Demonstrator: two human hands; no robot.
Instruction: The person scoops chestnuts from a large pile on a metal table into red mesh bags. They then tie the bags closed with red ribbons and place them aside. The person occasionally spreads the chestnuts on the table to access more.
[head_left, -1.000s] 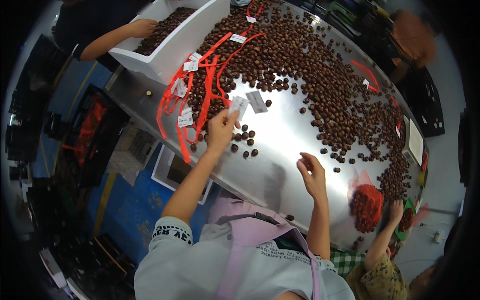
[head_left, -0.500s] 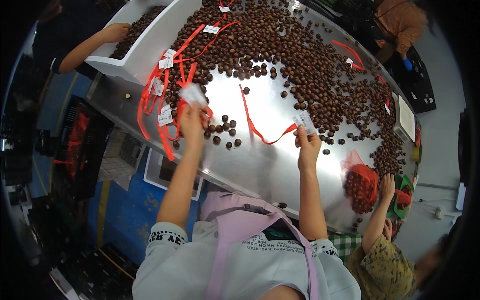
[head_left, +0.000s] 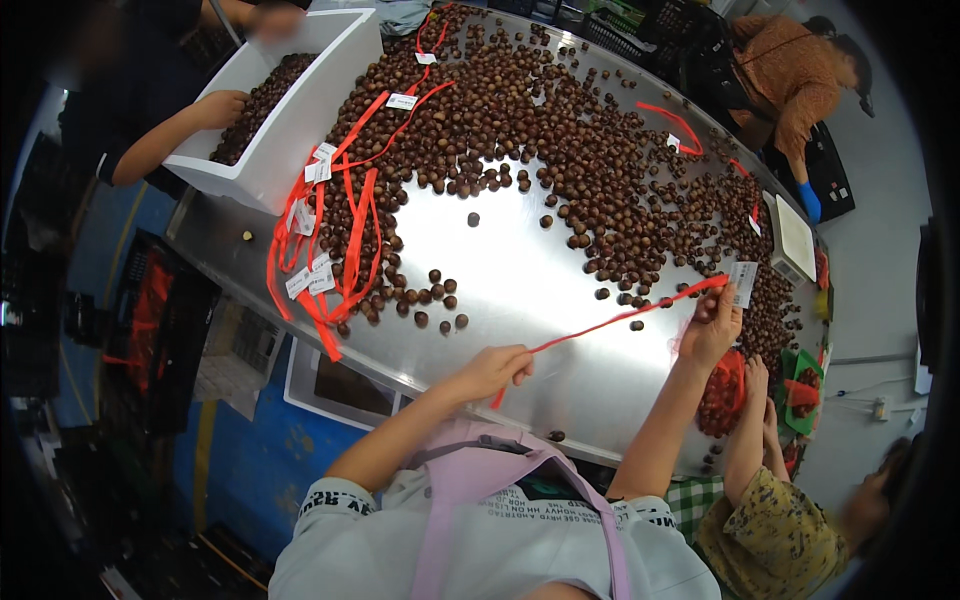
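Thin flat red strip (head_left: 620, 319) stretched between hands, over shiny steel worktop (head_left: 480, 285). Left hand (head_left: 492, 374) closed round strip near one end; right hand (head_left: 712, 325) pinching other end, beside white paper tag (head_left: 743, 283). Worktop bare in middle; round brown nuts (head_left: 540, 130) spread along far side and right. White foam box (head_left: 305, 145) at left. Red net bag (head_left: 718, 402) and co-worker's bare forearm (head_left: 745, 445) crowd right arm. Blue floor (head_left: 300, 440) beyond near left edge.

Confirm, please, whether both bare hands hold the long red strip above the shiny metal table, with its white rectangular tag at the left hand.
Not quite: in the head view, the white rectangular tag is at the right hand, not the left hand; both do hold the long red strip above the shiny metal table.
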